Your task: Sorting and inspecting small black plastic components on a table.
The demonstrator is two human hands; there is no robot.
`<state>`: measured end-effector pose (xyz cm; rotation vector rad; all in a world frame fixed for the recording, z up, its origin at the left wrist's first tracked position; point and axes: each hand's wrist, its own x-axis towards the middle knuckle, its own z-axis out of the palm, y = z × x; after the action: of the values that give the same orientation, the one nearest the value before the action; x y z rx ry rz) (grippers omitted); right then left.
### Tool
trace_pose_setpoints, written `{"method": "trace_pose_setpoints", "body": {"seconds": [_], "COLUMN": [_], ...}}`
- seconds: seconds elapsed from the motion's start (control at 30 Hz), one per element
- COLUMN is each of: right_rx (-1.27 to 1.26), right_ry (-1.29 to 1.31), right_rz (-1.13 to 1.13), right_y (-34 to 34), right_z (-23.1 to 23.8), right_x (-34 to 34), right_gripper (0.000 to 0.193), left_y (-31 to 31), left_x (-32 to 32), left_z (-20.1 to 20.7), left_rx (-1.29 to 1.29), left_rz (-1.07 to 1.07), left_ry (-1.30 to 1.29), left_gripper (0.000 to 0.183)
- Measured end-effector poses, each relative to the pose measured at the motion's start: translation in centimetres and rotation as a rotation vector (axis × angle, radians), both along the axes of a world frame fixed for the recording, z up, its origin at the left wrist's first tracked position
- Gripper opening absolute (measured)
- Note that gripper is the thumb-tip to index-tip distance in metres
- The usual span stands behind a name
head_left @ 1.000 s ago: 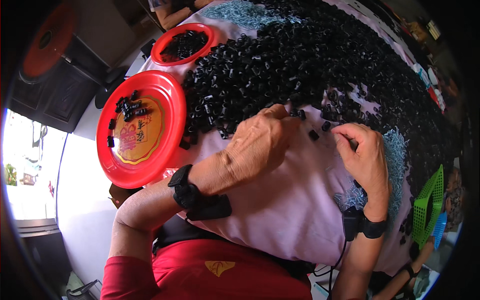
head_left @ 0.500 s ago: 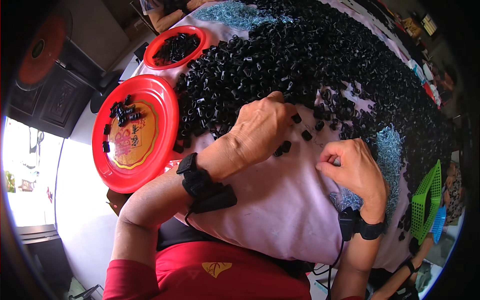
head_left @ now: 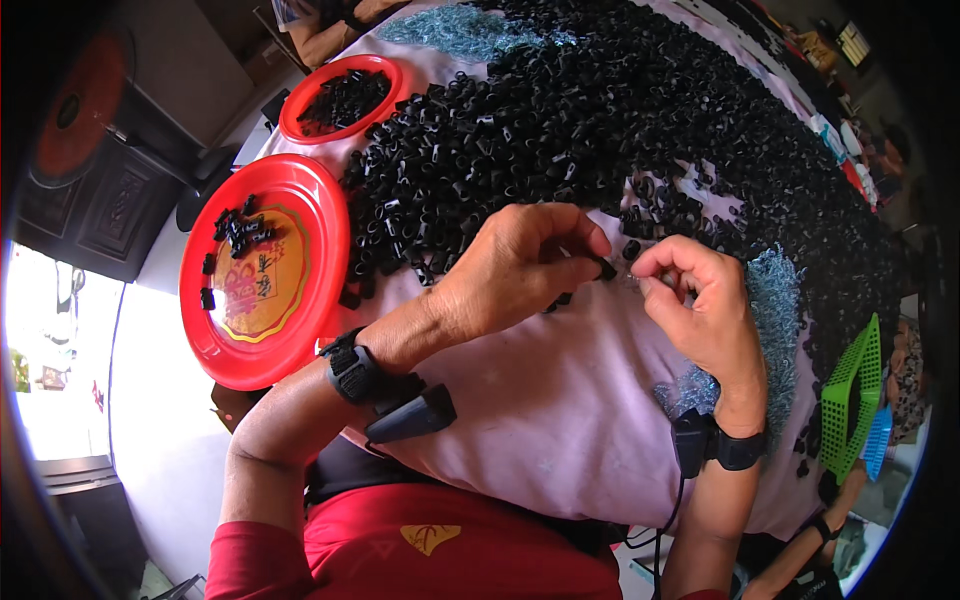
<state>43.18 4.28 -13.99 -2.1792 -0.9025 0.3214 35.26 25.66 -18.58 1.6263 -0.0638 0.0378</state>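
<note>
My left hand [head_left: 520,265] hovers over the pink cloth [head_left: 560,400] and pinches a small black plastic piece [head_left: 606,268] between thumb and fingers. My right hand [head_left: 705,310] is close beside it, fingers curled, thumb and forefinger pinched near the same piece; what it holds is too small to tell. A big heap of small black plastic pieces [head_left: 600,120] covers the cloth beyond both hands. A red plate [head_left: 262,270] at my left holds several black pieces.
A second red plate [head_left: 342,95] full of black pieces lies farther back left. Green and blue plastic baskets [head_left: 855,400] stand at the right edge. Another person's hand [head_left: 840,500] shows at lower right, and another person's arm [head_left: 340,25] at the top.
Both hands have lifted off the cloth and come together; my left hand picked a black piece from the loose ones and brought it to my right fingertips.
</note>
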Motion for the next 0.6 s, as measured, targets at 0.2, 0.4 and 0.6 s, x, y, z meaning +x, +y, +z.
{"method": "trace_pose_setpoints", "body": {"seconds": [0.2,0.4,0.6], "right_rx": [0.239,0.238,0.203], "right_ry": [-0.016,-0.181,-0.222], "right_rz": [0.01,0.117,0.144], "right_y": [0.5,0.7,1.3], "right_z": [-0.5,0.0,0.2], "right_x": [-0.5,-0.8,-1.2], "right_gripper": [0.013,0.015,0.016], "left_y": [-0.1,0.0,0.0], "left_x": [-0.4,-0.8,-1.3], "left_z": [0.0,0.9,-0.7], "left_rx": [-0.146,-0.108,-0.154], "left_rz": [-0.134,-0.164,-0.148], "left_ry": [0.143,0.187,0.085], "left_gripper": [0.02,0.023,0.024]}}
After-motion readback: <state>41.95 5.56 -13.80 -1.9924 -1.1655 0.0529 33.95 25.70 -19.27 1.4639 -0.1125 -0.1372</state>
